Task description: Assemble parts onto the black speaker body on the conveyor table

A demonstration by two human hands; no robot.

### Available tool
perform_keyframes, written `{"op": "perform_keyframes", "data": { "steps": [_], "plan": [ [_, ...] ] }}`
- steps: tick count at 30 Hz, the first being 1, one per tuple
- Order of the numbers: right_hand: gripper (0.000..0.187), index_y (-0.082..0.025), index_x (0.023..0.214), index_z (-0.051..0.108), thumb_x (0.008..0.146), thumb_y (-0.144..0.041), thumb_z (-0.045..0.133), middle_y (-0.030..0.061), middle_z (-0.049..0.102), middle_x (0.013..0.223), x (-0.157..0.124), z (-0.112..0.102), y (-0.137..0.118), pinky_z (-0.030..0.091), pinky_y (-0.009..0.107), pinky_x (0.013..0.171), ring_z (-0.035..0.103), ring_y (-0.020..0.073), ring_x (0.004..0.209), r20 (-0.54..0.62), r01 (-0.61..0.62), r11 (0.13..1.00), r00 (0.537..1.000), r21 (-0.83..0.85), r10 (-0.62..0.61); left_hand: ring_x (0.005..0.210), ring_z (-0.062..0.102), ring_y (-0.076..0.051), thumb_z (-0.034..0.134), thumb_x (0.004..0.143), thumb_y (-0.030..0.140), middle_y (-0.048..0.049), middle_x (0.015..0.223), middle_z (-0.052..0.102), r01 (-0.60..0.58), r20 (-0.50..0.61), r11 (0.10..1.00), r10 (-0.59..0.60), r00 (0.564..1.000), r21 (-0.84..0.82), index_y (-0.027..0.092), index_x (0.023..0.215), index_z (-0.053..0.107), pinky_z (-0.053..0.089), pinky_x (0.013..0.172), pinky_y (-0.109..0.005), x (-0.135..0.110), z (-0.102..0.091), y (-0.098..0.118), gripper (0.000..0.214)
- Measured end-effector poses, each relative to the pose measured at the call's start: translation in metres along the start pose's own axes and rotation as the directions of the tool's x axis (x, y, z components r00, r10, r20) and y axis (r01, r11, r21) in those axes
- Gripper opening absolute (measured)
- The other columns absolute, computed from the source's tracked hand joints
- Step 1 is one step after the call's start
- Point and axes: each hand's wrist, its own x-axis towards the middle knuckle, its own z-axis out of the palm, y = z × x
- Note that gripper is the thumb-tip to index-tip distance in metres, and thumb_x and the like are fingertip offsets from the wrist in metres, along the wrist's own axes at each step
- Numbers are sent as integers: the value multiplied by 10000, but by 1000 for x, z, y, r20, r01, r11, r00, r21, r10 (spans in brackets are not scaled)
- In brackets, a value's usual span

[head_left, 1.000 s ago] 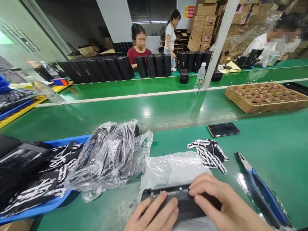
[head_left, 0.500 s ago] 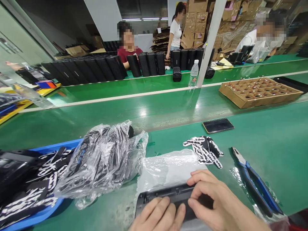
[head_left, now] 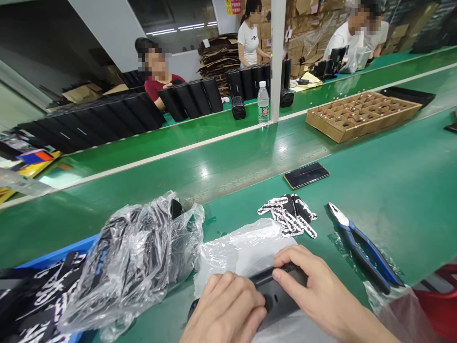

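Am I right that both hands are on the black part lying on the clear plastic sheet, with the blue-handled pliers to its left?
Not quite. The blue-handled pliers lie to the right, as the head view shows. The rest holds: left hand and right hand are on the black part, which lies on the clear plastic sheet.

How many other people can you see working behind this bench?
3. One person in a red top sits behind the row of black cylinders, one in a white T-shirt stands by the cardboard stacks, and one in white sits far right. Others may be hidden.
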Motion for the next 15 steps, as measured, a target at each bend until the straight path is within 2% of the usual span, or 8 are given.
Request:
{"op": "perform_keyframes", "data": {
  "steps": [3,5,7,10,15],
  "plan": [
    [83,-279,955,647,1006,-284,582,-44,668,1069,1,0,-1,444,349,973,615,172,1084,-5,18,1000,1000,18,-18,817,558,-165,481,1114,311,26,960,682,-3,23,996,5,1000,-90,278,1189,662,382,744,-322,8,0,-3,199],
    [69,-278,951,642,997,-265,592,-52,667,1057,1,-1,1,441,346,970,610,167,1081,-10,36,999,999,30,-36,787,568,-157,470,1117,337,34,928,682,-15,36,988,21,999,-154,292,1100,691,387,718,-320,12,-1,-5,227],
    [65,-274,948,638,989,-246,597,-54,669,1038,2,-1,3,440,348,965,605,167,1075,-15,58,998,998,39,-58,805,589,-150,525,1098,291,43,930,688,35,112,981,-14,994,-190,293,1023,691,408,744,-313,16,-4,-7,182],
    [71,-268,945,638,979,-220,599,-51,667,1022,0,0,5,443,352,950,599,171,1072,-27,69,997,997,39,-68,890,607,-152,592,1064,218,52,985,693,155,278,969,-98,956,-192,315,1037,681,460,826,-292,20,-12,-6,134],
    [53,-257,946,629,973,-223,598,-33,658,1033,-1,-1,2,445,368,958,595,185,1077,-17,55,998,998,38,-54,910,592,-159,582,1064,230,49,991,684,194,318,954,-116,941,-227,319,1006,678,492,815,-253,25,-20,2,143]
  ]
}}
